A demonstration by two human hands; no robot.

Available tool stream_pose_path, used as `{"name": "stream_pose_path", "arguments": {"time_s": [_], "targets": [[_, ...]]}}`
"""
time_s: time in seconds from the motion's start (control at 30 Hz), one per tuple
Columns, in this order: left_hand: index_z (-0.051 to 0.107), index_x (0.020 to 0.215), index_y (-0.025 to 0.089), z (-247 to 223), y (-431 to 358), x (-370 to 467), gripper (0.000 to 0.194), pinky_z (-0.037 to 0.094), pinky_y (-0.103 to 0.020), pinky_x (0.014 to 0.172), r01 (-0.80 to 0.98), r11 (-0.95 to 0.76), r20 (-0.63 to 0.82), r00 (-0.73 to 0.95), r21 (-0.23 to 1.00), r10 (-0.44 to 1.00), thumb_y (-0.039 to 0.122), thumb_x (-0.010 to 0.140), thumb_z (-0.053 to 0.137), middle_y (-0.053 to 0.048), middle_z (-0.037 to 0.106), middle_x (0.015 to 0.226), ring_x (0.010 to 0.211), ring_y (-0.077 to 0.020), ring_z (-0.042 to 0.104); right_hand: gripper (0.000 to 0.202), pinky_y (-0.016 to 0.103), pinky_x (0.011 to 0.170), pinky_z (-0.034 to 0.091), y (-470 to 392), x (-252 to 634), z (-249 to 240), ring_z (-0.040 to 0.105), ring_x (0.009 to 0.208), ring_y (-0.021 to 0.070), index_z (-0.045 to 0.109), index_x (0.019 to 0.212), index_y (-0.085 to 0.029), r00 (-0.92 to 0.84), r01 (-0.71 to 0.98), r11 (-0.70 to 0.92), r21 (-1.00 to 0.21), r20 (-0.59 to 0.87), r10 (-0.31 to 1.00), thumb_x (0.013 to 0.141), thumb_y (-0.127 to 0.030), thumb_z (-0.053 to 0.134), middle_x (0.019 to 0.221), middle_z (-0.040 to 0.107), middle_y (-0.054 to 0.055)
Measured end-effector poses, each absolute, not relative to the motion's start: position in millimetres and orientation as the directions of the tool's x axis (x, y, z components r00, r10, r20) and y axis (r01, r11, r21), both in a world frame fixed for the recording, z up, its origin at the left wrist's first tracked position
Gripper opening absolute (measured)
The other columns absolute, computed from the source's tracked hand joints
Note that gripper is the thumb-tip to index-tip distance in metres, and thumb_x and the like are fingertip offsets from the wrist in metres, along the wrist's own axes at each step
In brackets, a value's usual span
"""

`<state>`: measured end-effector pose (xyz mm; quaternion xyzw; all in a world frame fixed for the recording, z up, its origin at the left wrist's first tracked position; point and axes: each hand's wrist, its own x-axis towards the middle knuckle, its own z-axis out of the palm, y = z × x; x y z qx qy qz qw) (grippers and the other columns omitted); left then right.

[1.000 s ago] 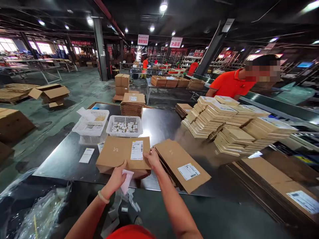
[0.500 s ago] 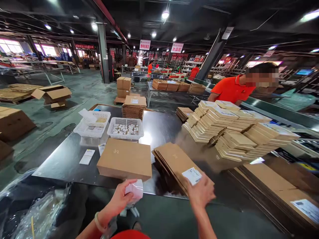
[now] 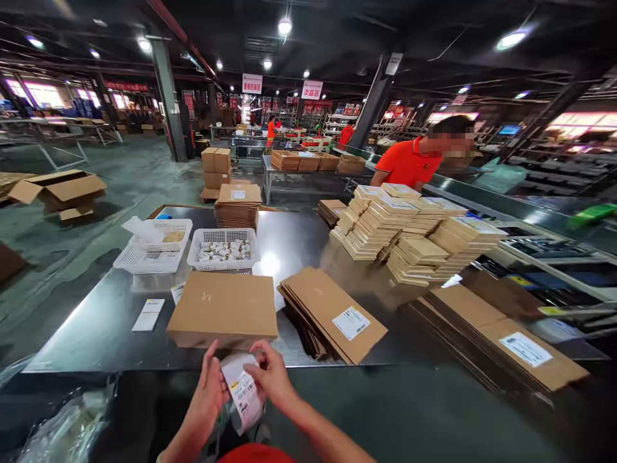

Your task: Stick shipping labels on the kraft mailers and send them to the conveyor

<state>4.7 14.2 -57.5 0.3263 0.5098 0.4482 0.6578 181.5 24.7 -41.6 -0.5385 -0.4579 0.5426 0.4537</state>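
A roll of white printed labels [image 3: 245,399] is held low in front of me, just off the near edge of the table. My left hand [image 3: 206,389] grips the roll from its left side. On the other side, my right hand [image 3: 274,378] pinches the upper right edge of the label strip between thumb and fingers. Just beyond both hands sits a closed brown cardboard box [image 3: 222,305]. To its right is a skewed stack of flat cartons [image 3: 313,292], whose top one bears a white label [image 3: 351,323].
White baskets stand at the back left, one with small white parts [image 3: 226,251]. A pad of printed slips [image 3: 148,315] lies left of the box. Piled pale boxes [image 3: 376,222] and more flat cartons [image 3: 486,321] occupy the right. A co-worker [image 3: 409,161] leans behind the pile.
My right hand has left the label on the top flat carton and come over to the label roll. The roll has turned so its print shows. My view has swung right.
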Motion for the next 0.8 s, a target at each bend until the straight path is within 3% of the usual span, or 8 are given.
{"name": "stream_pose_path", "arguments": {"time_s": [0.1, 0.2, 0.4, 0.53, 0.67, 0.8], "targets": [[0.075, 0.125, 0.017, -40.7, 9.4, 15.1, 0.080, 0.060, -0.039, 0.086, -0.102, 0.292, -0.275, 0.157, 0.951, 0.949, 0.055, 0.057, 0.094, -0.012, 0.083, 0.103, 0.094, -0.0305, 0.077, 0.023, 0.024, 0.056, 0.036, 35.9, 174.6, -31.2, 0.045, 0.056, 0.0120, 0.066, 0.074, -0.022, 0.001, 0.036, -0.157, -0.987, -0.157, 0.988, 0.063, -0.038, 0.077, 0.056, 0.053, -0.007], [0.082, 0.105, 0.013, -22.1, 24.1, 18.6, 0.057, 0.060, -0.040, 0.086, -0.050, 0.283, -0.275, 0.128, 0.958, 0.953, 0.045, 0.058, 0.091, -0.013, 0.084, 0.098, 0.092, -0.0316, 0.077, 0.030, 0.026, 0.057, 0.041, 44.3, 178.9, -25.6, 0.051, 0.057, 0.0140, 0.072, 0.079, -0.021, -0.058, 0.029, -0.190, -0.981, -0.192, 0.980, 0.060, -0.043, 0.080, 0.061, 0.063, -0.003], [0.082, 0.105, 0.010, -19.6, 55.2, 21.2, 0.048, 0.060, -0.040, 0.087, -0.001, 0.252, -0.250, 0.135, 0.968, 0.959, 0.029, 0.060, 0.087, -0.014, 0.084, 0.099, 0.090, -0.0305, 0.078, 0.026, 0.028, 0.059, 0.042, 49.9, 195.8, -24.0, 0.053, 0.057, 0.0151, 0.077, 0.076, -0.021, 0.022, 0.125, -0.067, -0.990, -0.064, 0.998, 0.068, -0.045, 0.079, 0.060, 0.063, -0.002], [0.084, 0.102, 0.012, -24.5, 64.3, 24.7, 0.046, 0.060, -0.042, 0.090, 0.099, 0.227, -0.236, 0.099, 0.969, 0.967, 0.027, 0.059, 0.089, -0.013, 0.085, 0.098, 0.093, -0.0318, 0.077, 0.019, 0.032, 0.069, 0.049, 45.8, 197.7, -21.1, 0.066, 0.077, 0.0217, 0.074, 0.070, -0.023, 0.053, 0.257, 0.094, -0.962, 0.111, 0.992, 0.079, -0.040, 0.073, 0.082, 0.074, 0.006], [0.084, 0.086, 0.008, -36.3, 63.9, 24.7, 0.050, 0.060, -0.045, 0.086, -0.079, 0.409, -0.380, 0.243, 0.909, 0.893, 0.035, 0.047, 0.099, -0.016, 0.084, 0.088, 0.084, -0.0339, 0.078, 0.016, 0.035, 0.086, 0.053, 85.3, 210.9, -5.2, 0.065, 0.108, 0.0259, 0.072, 0.075, -0.022, 0.080, 0.418, 0.200, -0.886, 0.255, 0.964, 0.085, -0.034, 0.065, 0.115, 0.072, 0.011], [0.084, 0.090, 0.008, -53.8, 57.2, 33.6, 0.066, 0.060, -0.050, 0.092, -0.219, 0.544, -0.488, 0.261, 0.810, 0.832, 0.043, 0.038, 0.103, -0.020, 0.084, 0.098, 0.091, -0.0370, 0.079, 0.007, 0.035, 0.089, 0.051, 176.5, 224.8, 8.7, 0.063, 0.103, 0.0232, 0.068, 0.074, -0.021, 0.125, 0.578, 0.093, -0.811, 0.200, 0.972, 0.080, -0.024, 0.068, 0.108, 0.070, 0.008]]}}
